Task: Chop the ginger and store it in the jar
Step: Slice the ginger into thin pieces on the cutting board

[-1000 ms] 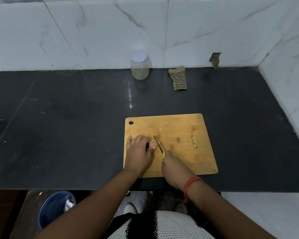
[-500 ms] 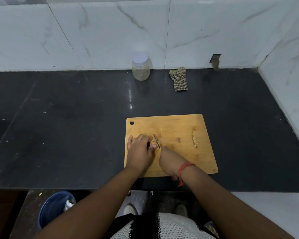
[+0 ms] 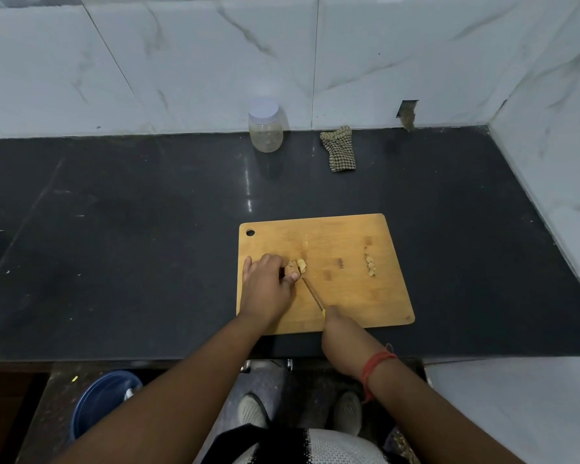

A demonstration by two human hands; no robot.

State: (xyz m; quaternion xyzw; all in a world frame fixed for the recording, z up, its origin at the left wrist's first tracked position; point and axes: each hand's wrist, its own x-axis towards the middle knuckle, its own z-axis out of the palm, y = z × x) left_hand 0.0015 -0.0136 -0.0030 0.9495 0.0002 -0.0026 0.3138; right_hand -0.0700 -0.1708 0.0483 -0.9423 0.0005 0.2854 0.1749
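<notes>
A wooden cutting board lies on the black counter near its front edge. My left hand presses a piece of ginger onto the board's left half, and a freshly cut slice leans against the piece's right end. My right hand grips the handle of a small knife, whose blade points up-left with its tip just below the ginger. A small pile of chopped ginger sits on the board's right side. The clear jar with a white lid on stands against the back wall.
A checked cloth lies to the right of the jar by the marble wall. The tiled side wall closes the counter on the right. Below the counter edge, a blue bucket stands on the floor at the left.
My right hand has drawn back toward me, pulling the knife out of the ginger. A cut slice now stands free at the piece's right end. My left hand stays put.
</notes>
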